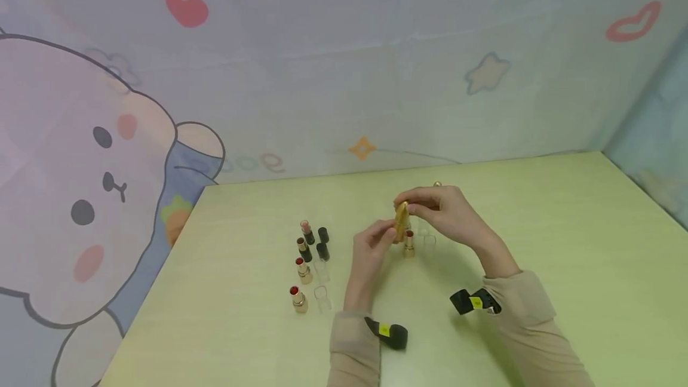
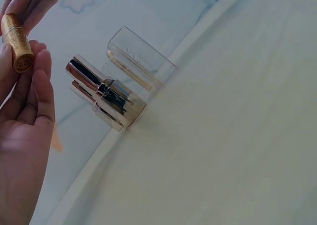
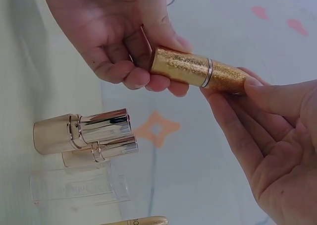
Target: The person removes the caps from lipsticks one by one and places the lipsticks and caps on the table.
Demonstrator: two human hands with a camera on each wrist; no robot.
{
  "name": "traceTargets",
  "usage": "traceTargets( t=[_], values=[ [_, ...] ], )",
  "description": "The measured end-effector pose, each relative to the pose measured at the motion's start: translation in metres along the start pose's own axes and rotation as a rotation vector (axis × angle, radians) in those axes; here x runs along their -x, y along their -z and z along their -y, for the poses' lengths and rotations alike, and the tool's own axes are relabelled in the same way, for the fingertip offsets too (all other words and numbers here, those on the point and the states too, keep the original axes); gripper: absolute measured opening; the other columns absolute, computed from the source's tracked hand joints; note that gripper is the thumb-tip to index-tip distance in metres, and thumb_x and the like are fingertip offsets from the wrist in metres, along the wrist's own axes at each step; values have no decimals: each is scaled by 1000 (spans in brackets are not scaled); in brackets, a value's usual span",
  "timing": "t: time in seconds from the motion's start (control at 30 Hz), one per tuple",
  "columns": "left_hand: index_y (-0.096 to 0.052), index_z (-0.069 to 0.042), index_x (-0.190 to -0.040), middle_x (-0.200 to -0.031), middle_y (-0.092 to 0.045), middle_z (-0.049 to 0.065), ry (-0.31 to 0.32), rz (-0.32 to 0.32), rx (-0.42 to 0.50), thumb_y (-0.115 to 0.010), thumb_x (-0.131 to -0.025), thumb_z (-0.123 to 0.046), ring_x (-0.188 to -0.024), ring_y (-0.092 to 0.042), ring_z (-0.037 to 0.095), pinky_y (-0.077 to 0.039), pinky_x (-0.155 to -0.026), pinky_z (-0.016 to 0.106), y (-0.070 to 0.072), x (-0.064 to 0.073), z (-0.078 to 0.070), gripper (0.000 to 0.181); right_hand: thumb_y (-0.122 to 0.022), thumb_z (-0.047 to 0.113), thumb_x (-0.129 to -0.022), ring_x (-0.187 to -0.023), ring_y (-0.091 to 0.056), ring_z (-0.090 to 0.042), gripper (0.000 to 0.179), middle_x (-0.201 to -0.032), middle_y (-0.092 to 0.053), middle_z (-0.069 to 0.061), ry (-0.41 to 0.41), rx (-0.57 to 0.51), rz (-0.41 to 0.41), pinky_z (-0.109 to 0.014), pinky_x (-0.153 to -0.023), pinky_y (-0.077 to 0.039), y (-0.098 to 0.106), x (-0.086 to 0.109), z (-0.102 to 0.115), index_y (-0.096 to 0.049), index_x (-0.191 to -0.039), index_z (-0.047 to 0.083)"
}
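Observation:
Held up between both hands is a gold, glittery lipstick tube (image 1: 401, 221), closed, with a silver ring round its middle in the right wrist view. My left hand (image 1: 371, 249) grips its flat base end between thumb and fingers. At the other, tapered end, my right hand (image 1: 448, 217) pinches the cap (image 3: 229, 80). Just below the hands stands an uncapped red lipstick (image 1: 409, 245) in a shiny gold case; the right wrist view has a second gold lipstick (image 3: 116, 149) close beside it. Clear caps (image 3: 74, 188) stand next to them.
To the left are two uncapped red lipsticks (image 1: 298, 300) with clear caps (image 1: 322, 298), and two black-based lipsticks (image 1: 304, 249) with black caps (image 1: 322, 251). Behind the right hand shows a gold tip (image 1: 438, 184). A printed cloth (image 1: 322, 76) hangs behind the table (image 1: 242, 327).

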State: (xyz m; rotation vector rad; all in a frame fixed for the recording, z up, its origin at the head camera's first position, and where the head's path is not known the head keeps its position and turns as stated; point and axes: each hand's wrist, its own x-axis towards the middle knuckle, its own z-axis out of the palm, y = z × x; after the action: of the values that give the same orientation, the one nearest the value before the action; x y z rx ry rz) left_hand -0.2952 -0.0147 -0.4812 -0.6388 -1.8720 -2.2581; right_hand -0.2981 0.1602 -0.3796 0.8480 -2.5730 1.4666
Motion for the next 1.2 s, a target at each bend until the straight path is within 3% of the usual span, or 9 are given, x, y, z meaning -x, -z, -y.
traceTargets(
  t=[0.3, 0.47, 0.67, 0.8, 1.0, 1.2],
  values=[
    [-57, 22, -109, -94, -55, 47, -9, 82, 47, -51, -97, -5, -76, -61, 1, -50, -76, 18, 5, 0, 0, 30, -61, 9, -93, -101, -69, -22, 23, -110, -72, -11, -7, -29, 21, -18, -84, -53, 2, 0, 2, -70, -113, 8],
    [-57, 22, -108, -99, -55, 47, 17, 118, 98, -51, -98, -13, -78, -61, 4, -50, -77, 20, 6, 1, 0, 37, -61, 9, -93, -100, -69, -10, 22, -111, -72, -11, 3, -64, 38, -19, -84, -53, 5, 1, 2, -69, -114, 9],
    [-54, 25, -107, -98, -50, 52, 59, 179, 112, -50, -97, -6, -76, -63, 5, -51, -79, 20, 7, 3, 1, 33, -59, 9, -94, -100, -67, -3, 23, -109, -72, -2, 34, -189, -44, -20, -87, -54, 21, 7, 2, -67, -116, 5],
    [-55, 22, -109, -102, -52, 51, 95, 167, 84, -52, -95, -5, -79, -65, 4, -52, -83, 21, 7, 4, -2, 30, -59, 11, -94, -96, -67, -4, 23, -106, -72, 6, 38, -185, -70, -20, -84, -54, 30, 11, 4, -67, -115, 6],
    [-59, 13, -111, -107, -61, 38, 118, 145, -10, -57, -91, -1, -88, -65, 3, -51, -89, 23, 10, 3, -1, 25, -59, 9, -94, -96, -68, -5, 23, -106, -72, 1, 1, -190, -48, -21, -86, -55, 33, 12, 5, -67, -115, 3],
    [-61, 8, -110, -101, -70, 7, 149, 109, -16, -65, -87, -1, -92, -65, 6, -51, -91, 25, 11, 3, 3, 26, -60, 10, -94, -99, -68, -5, 24, -113, -71, -9, -54, -168, -5, -19, -88, -53, 30, 17, 2, -67, -116, 4]
  ],
)
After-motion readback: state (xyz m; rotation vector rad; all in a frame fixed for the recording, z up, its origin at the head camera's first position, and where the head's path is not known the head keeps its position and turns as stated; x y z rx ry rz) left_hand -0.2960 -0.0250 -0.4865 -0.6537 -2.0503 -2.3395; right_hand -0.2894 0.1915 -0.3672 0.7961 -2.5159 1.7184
